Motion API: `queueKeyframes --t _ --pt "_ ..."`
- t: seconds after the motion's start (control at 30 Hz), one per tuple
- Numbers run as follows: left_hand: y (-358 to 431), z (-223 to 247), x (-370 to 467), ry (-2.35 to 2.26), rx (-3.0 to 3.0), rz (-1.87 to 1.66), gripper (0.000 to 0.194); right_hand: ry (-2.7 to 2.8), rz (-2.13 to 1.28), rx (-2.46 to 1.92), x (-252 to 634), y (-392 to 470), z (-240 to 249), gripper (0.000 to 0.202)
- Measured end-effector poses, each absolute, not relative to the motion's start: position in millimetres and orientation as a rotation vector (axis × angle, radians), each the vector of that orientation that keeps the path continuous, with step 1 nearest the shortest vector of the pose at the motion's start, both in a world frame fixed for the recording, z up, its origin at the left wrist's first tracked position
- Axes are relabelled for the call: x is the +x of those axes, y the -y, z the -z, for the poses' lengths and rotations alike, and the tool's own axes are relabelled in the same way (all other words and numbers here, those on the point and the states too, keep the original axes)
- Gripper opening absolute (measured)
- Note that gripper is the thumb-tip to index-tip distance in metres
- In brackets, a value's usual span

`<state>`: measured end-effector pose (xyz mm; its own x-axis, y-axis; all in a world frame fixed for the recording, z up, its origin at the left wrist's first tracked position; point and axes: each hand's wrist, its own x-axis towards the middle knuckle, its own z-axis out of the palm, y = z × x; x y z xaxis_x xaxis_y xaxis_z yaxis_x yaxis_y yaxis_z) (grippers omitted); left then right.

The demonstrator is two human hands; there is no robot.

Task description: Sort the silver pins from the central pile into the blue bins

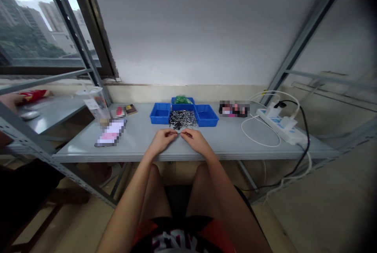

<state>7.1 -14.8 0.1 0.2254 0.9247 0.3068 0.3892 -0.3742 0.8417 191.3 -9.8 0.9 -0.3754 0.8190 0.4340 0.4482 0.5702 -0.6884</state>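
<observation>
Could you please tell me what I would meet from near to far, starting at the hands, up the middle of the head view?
Left hand and right hand, side by side, with a small thin piece between them → pile of dark and silvery pieces → rear blue tray holding green items → wall.

One head-worn camera looks forward and down over the nearby tabletop (228, 139).
</observation>
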Motion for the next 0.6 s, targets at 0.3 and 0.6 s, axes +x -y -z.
queueKeyframes --t 0.3,0.6 --pt "15.4 -0.4 7.3 -1.217 1.88 -1.102 0.028 2.022 -0.605 -0.993 192.0 7.8 2.2 0.016" --pt "15.9 -0.8 7.4 -1.204 1.867 -1.104 0.03 2.025 -0.6 -1.008 191.7 9.9 -0.7 0.017"
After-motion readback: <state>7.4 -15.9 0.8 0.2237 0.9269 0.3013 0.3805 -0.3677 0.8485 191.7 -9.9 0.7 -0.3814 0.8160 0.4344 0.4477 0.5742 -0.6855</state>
